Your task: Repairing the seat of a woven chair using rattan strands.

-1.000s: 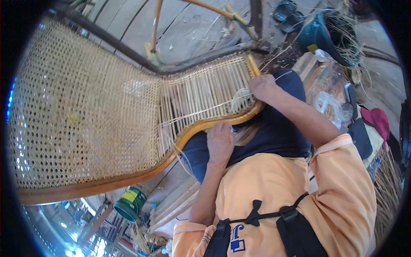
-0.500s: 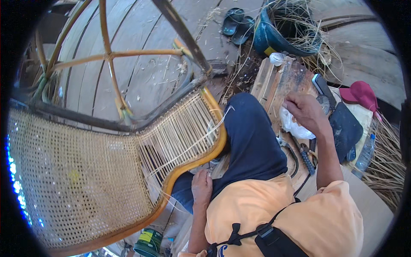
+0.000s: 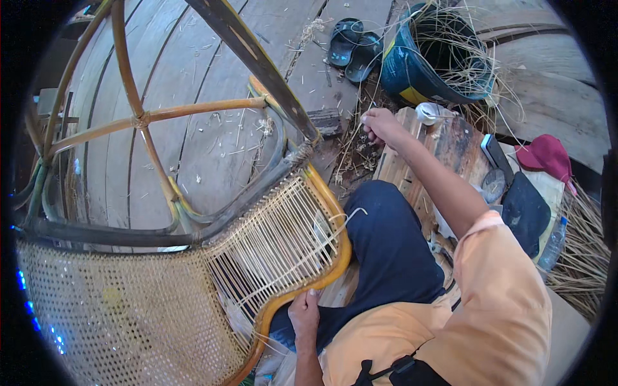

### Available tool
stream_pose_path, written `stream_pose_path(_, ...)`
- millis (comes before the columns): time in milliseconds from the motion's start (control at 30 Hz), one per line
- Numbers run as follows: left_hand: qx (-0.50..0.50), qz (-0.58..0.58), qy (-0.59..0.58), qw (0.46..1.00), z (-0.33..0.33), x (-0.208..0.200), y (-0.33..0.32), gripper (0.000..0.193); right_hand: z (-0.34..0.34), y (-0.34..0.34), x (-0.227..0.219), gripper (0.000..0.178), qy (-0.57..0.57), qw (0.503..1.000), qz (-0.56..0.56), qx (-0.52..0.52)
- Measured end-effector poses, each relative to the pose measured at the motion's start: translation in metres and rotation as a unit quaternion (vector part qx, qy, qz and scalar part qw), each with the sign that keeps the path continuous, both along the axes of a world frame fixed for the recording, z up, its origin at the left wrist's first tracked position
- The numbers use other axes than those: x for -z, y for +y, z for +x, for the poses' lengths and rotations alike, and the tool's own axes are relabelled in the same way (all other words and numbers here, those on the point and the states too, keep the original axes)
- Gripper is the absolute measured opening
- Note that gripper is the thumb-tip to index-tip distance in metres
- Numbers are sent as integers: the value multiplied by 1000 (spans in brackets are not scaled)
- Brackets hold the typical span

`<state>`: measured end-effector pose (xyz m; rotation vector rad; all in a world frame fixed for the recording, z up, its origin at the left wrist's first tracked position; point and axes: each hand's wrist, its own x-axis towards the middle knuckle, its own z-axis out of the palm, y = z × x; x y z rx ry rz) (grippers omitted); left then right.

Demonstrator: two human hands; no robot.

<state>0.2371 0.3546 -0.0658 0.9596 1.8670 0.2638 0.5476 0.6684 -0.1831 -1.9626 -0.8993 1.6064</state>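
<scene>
A rattan chair [image 3: 331, 276] with a woven cane panel [image 3: 122, 302] lies tilted at the left. On its narrower part, pale cane strands [image 3: 257, 241] run side by side, and a few longer ones cross them. One loose strand end curls past the rim near my knee. My left hand [image 3: 304, 316] is closed beside the curved rim, thumb up; whatever its fingers hold is hidden. Stretched forward over the far end of the wooden board, my right hand [image 3: 383, 127] has its fingers curled together. I cannot make out what is in them.
A dark blue tub [image 3: 405, 71] of cane strands stands at the far right, with dark clogs [image 3: 354, 48] left of it. The wooden board [image 3: 421, 151] carries a small white item [image 3: 427, 113]. Further right are a red cap [image 3: 544, 154], a plastic bottle [image 3: 552, 244] and cane bundles [image 3: 582, 257].
My right hand has swung forward and left, from above the white plastic bag to the board's far end. The left hand stays by the rim, and the whole view has shifted slightly.
</scene>
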Motion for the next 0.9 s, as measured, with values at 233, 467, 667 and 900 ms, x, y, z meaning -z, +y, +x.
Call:
stream_pose_path(233,-36,-10,14,999,8,1,8,30,86,78,193,13,-308,950,-46,-11)
stream_pose_path(467,-55,-93,55,993,6,-6,22,32,79,75,243,24,-362,932,-12,-19)
stream_pose_path(667,-30,-96,77,992,7,-3,27,35,107,103,266,45,-366,928,1,-74)
stream_pose_path(900,0,-106,84,991,4,-7,34,35,79,105,226,37,-402,915,25,31)
